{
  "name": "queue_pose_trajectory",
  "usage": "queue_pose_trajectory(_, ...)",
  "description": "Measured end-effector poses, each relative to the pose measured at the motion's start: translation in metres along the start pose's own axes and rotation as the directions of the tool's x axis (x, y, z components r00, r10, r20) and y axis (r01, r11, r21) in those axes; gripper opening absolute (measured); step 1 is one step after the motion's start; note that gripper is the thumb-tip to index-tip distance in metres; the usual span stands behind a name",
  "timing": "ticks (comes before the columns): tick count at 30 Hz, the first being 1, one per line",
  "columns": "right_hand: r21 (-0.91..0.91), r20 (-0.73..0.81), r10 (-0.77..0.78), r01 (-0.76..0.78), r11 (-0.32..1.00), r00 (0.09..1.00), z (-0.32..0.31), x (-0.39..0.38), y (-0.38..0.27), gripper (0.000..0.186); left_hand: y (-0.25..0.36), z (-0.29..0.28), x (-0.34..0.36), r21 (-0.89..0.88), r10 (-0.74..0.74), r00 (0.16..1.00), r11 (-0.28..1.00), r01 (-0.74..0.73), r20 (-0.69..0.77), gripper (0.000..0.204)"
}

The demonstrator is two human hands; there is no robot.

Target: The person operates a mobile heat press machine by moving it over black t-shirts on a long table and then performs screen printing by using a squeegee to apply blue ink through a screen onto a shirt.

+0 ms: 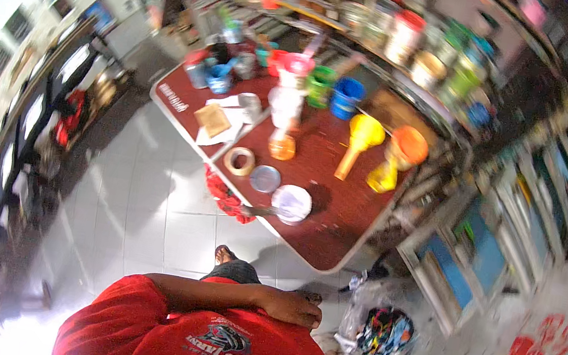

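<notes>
My left hand (pixel 289 307) lies across the front of my red shirt, its forearm coming in from the left. The fingers curl down toward the cloth, and whatever is under them is hidden. My right hand is out of sight. Beyond my hand stands a dark red table (pixel 331 233). At its near edge sits a white tub (pixel 292 205) of pale paste, with a dark handle (pixel 261 211) reaching over its rim. Close by are a clear round lid (pixel 265 179) and a roll of tape (pixel 239 161). A red cloth (pixel 223 196) hangs off the edge.
Farther back on the table stand a yellow funnel (pixel 363 134), an orange container (pixel 408 147), a blue cup (pixel 346 99) and a green cup (pixel 320 87). Shelves hold several jars (pixel 404 39). Frames (pixel 442 284) lean at right, beside a plastic bag (pixel 385 335) of scraps.
</notes>
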State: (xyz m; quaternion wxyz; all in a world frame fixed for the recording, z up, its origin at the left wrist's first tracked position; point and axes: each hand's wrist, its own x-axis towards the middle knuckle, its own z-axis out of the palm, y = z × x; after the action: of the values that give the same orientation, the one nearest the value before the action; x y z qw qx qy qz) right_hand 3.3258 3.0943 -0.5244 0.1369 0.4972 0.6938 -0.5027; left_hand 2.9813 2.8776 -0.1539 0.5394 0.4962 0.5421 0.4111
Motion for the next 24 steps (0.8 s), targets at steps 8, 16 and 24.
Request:
queue_pose_trajectory(8,-0.06,0.384,-0.158,0.195,0.979,0.91,0.169,-0.035,-0.256,0.043,0.0,-0.061,-0.301,-0.087,-0.104,0.876,0.994,0.072,-0.471,0.052)
queue_pose_trajectory(16,-0.195,0.621,-0.118,0.298,0.934,0.775,0.349,-0.065,-0.389,0.038,-0.029,-0.124,-0.512,-0.154,-0.093,0.589,0.987,-0.054,-0.803,0.047)
queue_pose_trajectory(24,-0.374,0.754,0.019,0.405,0.834,0.656,0.558,-0.048,-0.483,0.035,-0.257,-0.19,-0.784,-0.533,-0.516,-0.136,0.804,0.263,-0.846,0.053)
